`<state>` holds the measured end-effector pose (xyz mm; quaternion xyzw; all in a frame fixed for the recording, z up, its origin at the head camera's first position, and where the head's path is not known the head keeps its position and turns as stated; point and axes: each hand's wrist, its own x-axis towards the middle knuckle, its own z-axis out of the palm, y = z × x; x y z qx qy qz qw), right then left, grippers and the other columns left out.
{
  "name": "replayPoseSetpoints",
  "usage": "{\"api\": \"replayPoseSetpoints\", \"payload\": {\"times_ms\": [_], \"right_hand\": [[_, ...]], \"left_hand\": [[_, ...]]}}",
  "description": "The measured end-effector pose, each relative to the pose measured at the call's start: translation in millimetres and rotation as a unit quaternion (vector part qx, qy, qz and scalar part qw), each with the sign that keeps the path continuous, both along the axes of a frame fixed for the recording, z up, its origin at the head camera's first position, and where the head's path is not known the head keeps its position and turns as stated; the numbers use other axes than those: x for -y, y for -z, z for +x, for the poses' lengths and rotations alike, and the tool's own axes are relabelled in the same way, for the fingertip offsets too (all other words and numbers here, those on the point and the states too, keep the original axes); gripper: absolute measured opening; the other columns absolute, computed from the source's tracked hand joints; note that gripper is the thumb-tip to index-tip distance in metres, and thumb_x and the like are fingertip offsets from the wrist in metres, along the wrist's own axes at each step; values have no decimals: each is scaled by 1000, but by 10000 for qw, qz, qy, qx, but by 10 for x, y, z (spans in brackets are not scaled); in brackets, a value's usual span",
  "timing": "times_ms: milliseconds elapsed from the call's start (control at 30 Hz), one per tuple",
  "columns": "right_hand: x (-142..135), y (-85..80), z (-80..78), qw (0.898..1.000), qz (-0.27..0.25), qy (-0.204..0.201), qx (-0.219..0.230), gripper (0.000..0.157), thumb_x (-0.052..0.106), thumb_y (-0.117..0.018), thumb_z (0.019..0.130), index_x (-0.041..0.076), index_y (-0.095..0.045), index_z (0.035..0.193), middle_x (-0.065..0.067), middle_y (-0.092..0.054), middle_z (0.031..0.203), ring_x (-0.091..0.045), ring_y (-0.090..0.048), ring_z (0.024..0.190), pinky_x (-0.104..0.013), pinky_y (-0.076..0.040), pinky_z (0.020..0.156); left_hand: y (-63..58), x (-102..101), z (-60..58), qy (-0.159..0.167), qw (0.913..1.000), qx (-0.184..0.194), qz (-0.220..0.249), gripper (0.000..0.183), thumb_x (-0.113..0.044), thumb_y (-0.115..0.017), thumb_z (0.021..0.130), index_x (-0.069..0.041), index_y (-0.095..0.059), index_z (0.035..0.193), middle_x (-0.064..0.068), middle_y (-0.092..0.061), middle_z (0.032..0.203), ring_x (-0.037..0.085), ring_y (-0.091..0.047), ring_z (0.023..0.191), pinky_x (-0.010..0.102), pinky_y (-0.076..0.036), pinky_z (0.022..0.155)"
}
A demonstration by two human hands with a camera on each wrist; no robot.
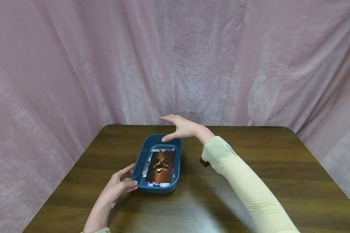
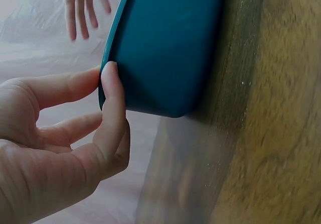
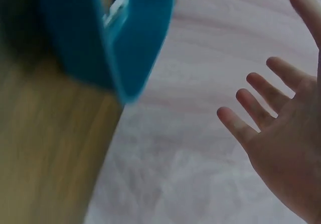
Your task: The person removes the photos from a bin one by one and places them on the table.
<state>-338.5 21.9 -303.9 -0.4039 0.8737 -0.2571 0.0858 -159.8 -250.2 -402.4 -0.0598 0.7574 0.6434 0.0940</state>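
Note:
A deep blue rectangular tub (image 1: pixel 160 189) with rounded corners stands on the wooden table. Inside lies a loose stack of picture prints, the top one a dark orange print (image 1: pixel 151 171) with figures on it. At the tub's near left corner, my left hand (image 1: pixel 115 187) pinches the rim. The left wrist view shows the thumb and fingers on both sides of the tub's edge (image 2: pixel 160 48). My right hand (image 1: pixel 183 127) hovers over the tub's far end, fingers extended and thumb spread apart. In the right wrist view this hand (image 3: pixel 286 143) holds nothing.
The brown wooden table (image 1: pixel 250 181) extends on both sides of the tub. Behind it hangs a pink velvet curtain (image 1: pixel 192 64), which also covers the sides. A small black object (image 1: pixel 204 162) sits under the right sleeve's cuff.

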Motion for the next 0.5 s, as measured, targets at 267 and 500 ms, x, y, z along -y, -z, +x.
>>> {"api": "replayPoseSetpoints", "payload": {"times_ms": [267,500], "right_hand": [[452,271,-46,9938,-1034,317,273,83,50,-75,83,35,-35,153,1,-31,161,-22,-29,149,-49,-32,120],[669,617,76,9923,-901,640,558,61,44,-68,91,18,-52,143,-4,-52,146,-24,-49,136,-43,-44,112]], "left_hand": [[-2,-47,-16,130,9998,21,122,72,7,-59,87,-3,-32,153,18,-31,134,17,-62,89,25,-61,75],[9,-65,4,93,9997,152,160,71,7,-59,88,0,-31,152,19,-35,132,16,-63,89,24,-60,76]]}}
